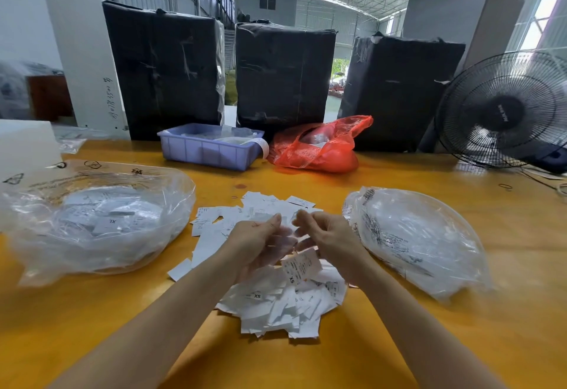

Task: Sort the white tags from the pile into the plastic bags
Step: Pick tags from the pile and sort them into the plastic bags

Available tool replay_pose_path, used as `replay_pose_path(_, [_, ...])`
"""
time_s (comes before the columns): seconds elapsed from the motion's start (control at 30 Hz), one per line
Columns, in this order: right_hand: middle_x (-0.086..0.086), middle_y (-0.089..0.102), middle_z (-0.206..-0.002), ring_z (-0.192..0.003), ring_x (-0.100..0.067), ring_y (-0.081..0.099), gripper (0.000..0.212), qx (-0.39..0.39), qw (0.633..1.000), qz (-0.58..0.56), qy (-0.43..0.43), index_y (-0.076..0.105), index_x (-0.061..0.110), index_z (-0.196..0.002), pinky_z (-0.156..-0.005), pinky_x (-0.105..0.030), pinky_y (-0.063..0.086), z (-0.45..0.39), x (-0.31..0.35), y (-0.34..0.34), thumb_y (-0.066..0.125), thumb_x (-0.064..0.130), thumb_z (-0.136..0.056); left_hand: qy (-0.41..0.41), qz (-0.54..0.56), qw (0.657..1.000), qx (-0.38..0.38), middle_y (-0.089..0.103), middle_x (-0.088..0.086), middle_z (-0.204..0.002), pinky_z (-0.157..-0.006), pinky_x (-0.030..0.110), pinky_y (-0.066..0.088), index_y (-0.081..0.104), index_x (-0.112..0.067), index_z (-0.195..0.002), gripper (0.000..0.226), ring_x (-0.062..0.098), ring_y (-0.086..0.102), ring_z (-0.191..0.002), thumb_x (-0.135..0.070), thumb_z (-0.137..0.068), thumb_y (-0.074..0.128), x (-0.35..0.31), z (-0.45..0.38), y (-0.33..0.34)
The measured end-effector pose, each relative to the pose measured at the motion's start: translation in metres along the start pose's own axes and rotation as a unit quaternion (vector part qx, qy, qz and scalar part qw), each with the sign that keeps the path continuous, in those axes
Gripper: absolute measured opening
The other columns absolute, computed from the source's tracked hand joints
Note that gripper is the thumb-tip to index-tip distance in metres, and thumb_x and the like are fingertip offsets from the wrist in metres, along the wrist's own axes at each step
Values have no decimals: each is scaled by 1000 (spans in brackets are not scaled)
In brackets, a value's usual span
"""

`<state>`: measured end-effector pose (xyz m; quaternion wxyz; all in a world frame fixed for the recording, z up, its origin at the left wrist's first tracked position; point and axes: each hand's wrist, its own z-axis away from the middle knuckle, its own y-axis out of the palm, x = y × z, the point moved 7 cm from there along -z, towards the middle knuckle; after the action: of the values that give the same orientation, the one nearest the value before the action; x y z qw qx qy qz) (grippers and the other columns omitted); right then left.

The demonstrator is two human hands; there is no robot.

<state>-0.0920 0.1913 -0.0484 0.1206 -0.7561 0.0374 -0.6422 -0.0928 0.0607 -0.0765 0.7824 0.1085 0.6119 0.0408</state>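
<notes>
Both hands working over the pile (276, 296) at lower centre. Right hand (329, 243) is pinching an XS tag (299, 267), hanging long-axis down; left hand (260, 243) is curling around tags. Right bag (417, 238) is nearer.

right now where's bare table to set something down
Bare yellow wooden tabletop lies between the blue plastic tray, the red plastic bag and the pile of white tags. Another patch sits near the black fan. The middle is crowded.
</notes>
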Motion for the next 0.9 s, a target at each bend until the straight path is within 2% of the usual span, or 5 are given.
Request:
replay_pose_path(0.1, [-9, 69, -97, -84, -21, 70, 65, 98, 992, 17, 82, 56, 10, -112, -81, -44, 56, 4, -12, 2, 75, 45, -61, 1, -15, 1000, -18, 71, 9, -67, -51, 19, 55, 67, 1, -86, 32, 17, 66, -61, -27, -95, 54, 0, -1, -5])
replay_pose_path(0.23, [-12, 60, -113, -99, -24, 65, 71, 177, 971, 101, 128, 49, 17, -125, -90, -42, 54, 12, -26, 4, 84, 3, -65, -4, -11, 1000, -17, 72, 15, -74, -49, 20, 54, 67, 4, -90, 34, 19, 69, -61, -28, -94, 56, 2, -3, -8])
replay_pose_path(0.53, [-11, 69, -77, -68, -17, 67, 7, 61, 996, 59, 22, 70, 2, -82, -63, -25, 55, 3, -2, -33, 74, 0, -76, 9, 6, 1000, 18, 72, 22, -79, -52, 23, 55, 69, 9, -81, 7, 24, 71, -65, 2, -78, 68, 2, -5, -10])
replay_pose_path(0.67, [-11, 69, -76, -59, -16, 67, 6, -44, 997, -60, 4, 66, 7, -83, -54, -22, 51, -1, -1, -50, 71, 4, -80, 11, -12, 1000, 23, 73, 18, -79, -51, 23, 55, 70, 6, -81, 7, 19, 71, -61, -1, -78, 69, 1, -4, -7])
replay_pose_path(0.9, [-5, 70, -67, -55, -13, 65, 8, -19, 999, -40, -29, 66, 8, -80, -50, -19, 50, -2, 3, -31, 72, 2, -78, -4, 10, 999, 47, 73, 17, -75, -49, 24, 55, 68, 5, -83, 8, 18, 70, -59, -2, -80, 66, 1, 0, -1])
